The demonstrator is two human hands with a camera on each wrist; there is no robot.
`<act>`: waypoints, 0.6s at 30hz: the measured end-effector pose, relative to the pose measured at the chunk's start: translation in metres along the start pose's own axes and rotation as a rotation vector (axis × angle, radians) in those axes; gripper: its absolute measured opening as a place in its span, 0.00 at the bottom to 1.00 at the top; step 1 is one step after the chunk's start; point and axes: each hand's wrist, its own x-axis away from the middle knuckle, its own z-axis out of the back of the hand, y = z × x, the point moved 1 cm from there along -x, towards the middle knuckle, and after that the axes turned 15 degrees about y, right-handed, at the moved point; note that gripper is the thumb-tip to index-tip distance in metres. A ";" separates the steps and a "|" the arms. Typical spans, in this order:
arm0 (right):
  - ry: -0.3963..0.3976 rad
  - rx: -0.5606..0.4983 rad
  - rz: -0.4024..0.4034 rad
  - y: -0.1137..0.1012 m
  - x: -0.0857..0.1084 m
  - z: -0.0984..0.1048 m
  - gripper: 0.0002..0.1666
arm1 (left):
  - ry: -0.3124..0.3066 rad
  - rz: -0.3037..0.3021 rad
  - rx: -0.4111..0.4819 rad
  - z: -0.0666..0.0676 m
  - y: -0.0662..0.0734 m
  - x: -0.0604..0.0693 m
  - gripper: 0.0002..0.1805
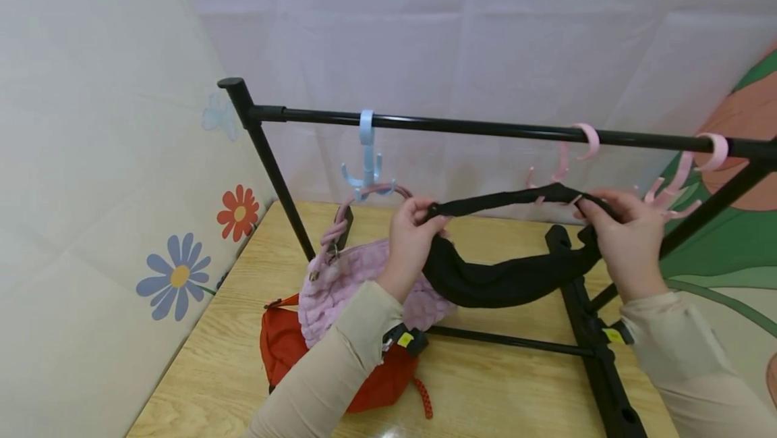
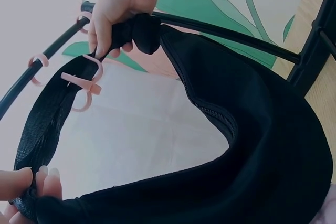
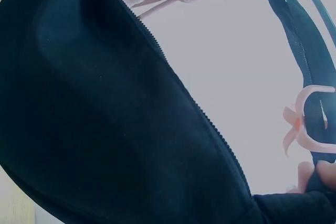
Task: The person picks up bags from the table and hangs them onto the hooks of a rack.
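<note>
A black zippered shoulder bag (image 1: 504, 286) is stretched between both hands, its body hanging below its strap (image 1: 485, 204). My left hand (image 1: 408, 242) pinches the strap at its left end. Toward the other end, my right hand (image 1: 631, 242) grips the strap between thumb and fingers, close to a pink hook (image 1: 587, 141) on the rack's bar. In the left wrist view, the strap passes through the prongs of that pink hook (image 2: 86, 83). The right wrist view shows the bag's zipper (image 3: 181, 85) and the strap against the pink hook (image 3: 302, 121).
A black rack bar (image 1: 473, 126) crosses above the wooden table (image 1: 485, 391). From a blue hook (image 1: 367, 134) hangs a pink quilted bag (image 1: 340, 283) by its knotted handle. Behind it lies a red bag (image 1: 279, 337). Another pink hook (image 1: 717, 153) is at the right.
</note>
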 end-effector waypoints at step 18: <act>-0.165 0.053 0.053 0.010 0.013 0.003 0.18 | -0.173 0.159 -0.155 0.009 -0.033 0.011 0.20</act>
